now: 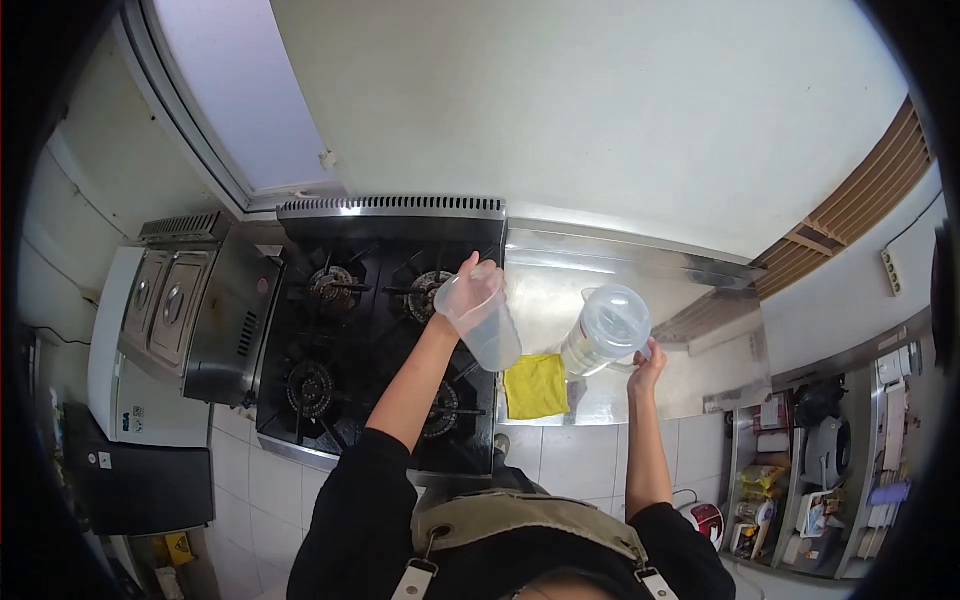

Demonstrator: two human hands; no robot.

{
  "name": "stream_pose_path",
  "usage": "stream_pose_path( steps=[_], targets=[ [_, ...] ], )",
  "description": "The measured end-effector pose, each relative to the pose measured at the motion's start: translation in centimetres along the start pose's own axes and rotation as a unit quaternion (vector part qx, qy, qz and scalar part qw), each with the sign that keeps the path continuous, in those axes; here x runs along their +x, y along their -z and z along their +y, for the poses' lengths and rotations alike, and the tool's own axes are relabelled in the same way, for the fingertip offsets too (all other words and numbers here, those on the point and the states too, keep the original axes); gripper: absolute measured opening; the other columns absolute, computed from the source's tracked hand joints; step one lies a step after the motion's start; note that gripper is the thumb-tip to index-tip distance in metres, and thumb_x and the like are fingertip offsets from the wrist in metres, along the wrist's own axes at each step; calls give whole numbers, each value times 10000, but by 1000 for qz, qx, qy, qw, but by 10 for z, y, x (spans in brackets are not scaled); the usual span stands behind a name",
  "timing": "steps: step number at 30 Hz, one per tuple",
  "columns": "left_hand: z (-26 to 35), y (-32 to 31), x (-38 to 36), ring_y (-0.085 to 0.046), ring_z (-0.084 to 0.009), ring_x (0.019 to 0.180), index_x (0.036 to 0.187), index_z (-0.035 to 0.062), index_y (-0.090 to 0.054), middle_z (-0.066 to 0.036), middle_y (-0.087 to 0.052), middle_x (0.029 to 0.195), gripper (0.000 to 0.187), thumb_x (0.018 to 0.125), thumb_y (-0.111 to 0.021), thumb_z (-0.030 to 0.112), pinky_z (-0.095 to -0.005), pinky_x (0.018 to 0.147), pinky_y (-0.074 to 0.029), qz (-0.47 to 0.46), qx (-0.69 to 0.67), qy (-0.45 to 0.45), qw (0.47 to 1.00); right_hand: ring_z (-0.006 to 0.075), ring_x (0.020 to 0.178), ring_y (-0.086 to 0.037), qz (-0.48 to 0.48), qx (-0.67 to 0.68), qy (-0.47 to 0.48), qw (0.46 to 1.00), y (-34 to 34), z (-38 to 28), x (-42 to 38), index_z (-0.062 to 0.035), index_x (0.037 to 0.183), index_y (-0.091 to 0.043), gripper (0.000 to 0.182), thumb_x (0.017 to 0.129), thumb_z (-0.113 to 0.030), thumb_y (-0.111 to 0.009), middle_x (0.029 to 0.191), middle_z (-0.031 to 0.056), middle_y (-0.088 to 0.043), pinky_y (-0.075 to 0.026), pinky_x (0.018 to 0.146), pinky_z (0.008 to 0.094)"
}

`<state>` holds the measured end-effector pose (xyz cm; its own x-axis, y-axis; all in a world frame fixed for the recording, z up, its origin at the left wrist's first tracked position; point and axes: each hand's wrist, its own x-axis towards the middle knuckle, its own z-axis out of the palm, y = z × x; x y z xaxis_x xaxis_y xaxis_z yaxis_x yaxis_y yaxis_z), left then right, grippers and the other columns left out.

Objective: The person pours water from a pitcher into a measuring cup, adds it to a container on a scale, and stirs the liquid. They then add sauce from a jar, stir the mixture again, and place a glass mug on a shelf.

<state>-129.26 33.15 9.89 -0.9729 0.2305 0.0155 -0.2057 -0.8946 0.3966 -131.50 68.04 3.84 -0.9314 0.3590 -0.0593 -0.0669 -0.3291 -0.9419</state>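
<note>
A clear, empty-looking plastic jug (493, 335) is held tilted in my left hand (470, 290), its open mouth toward the upper left, near the stove's right edge. My right hand (648, 368) grips the handle of a lidded clear pitcher (607, 325) over the steel counter. Whether the pitcher is lifted or resting, I cannot tell. Between the two vessels, a folded yellow cloth (535, 387) lies at the counter's front edge, touched by neither hand.
A black gas stove (370, 350) with several burners lies left of the steel counter (700, 370). Farther left stands a steel appliance (225, 320). Shelves with mixed items (800, 480) are at the lower right, near a red appliance (705, 522) on the floor.
</note>
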Motion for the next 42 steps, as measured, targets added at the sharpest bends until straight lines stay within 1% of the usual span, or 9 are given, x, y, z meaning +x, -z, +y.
stream_pose_path(
  steps=[2,5,7,10,19,25,29,34,42],
  targets=[
    [-2,-3,1,-270,-106,564,631,133,-335,41,-264,595,449,941,-413,448,-248,562,-284,-136,-95,85,982,57,440,-336,-44,1,29,999,11,-20,-6,-106,559,-513,287,805,-225,-599,495,-44,-399,-219,428,242],
    [-6,-5,7,-270,-107,569,636,138,-335,47,-258,604,452,932,-421,469,-244,566,-281,-256,-73,146,953,48,435,-339,-50,10,29,998,-8,-83,-30,-104,579,-542,280,815,-244,-601,492,-54,-405,-229,420,239],
    [-4,-16,5,-291,-85,571,662,136,-383,59,-309,616,434,914,-470,479,-235,559,-281,-247,-23,157,956,40,459,-387,-69,22,28,997,-13,-117,-39,-93,675,-591,238,827,-275,-597,544,-55,-475,-250,433,224],
    [7,-74,-18,-428,-40,643,790,97,-530,57,-481,707,304,933,-519,365,-199,618,-360,55,325,29,944,23,550,-481,-62,31,-2,998,-30,-173,-65,-82,858,-608,201,838,-279,-576,702,-59,-580,-309,495,170],
    [7,-67,-68,-561,-74,797,930,12,-617,-20,-627,840,231,927,-535,228,-211,748,-424,83,453,-127,878,1,528,-374,-98,49,69,992,-51,-253,-124,-98,825,-588,154,843,-251,-593,620,-93,-472,-264,506,181],
    [-39,-104,-108,-626,-109,759,921,-28,-612,-85,-665,811,141,860,-607,99,-235,703,-480,92,562,-309,762,9,548,-363,-88,-1,106,990,-60,-256,-146,-85,861,-606,188,837,-271,-592,641,-79,-479,-250,517,193],
    [-52,-108,-122,-518,-95,727,892,-8,-538,-44,-564,776,120,887,-570,108,-243,697,-428,9,512,-356,782,9,571,-371,-13,-31,131,991,-80,-264,-163,-65,895,-623,240,838,-296,-586,693,-73,-521,-248,519,190],
    [-35,-113,-132,-358,-67,682,876,68,-468,32,-394,732,163,954,-467,211,-207,652,-314,-25,231,-218,948,14,521,-351,-63,-123,154,978,-86,-288,-173,-73,752,-646,268,843,-319,-592,592,-85,-475,-242,494,196],
    [21,-144,-130,-345,-52,627,827,104,-429,52,-337,676,194,939,-501,245,-214,619,-329,-101,174,-163,966,18,435,-247,-138,-238,196,941,-102,-338,-178,-103,673,-590,296,844,-344,-604,504,-91,-362,-159,449,214]
  ],
)
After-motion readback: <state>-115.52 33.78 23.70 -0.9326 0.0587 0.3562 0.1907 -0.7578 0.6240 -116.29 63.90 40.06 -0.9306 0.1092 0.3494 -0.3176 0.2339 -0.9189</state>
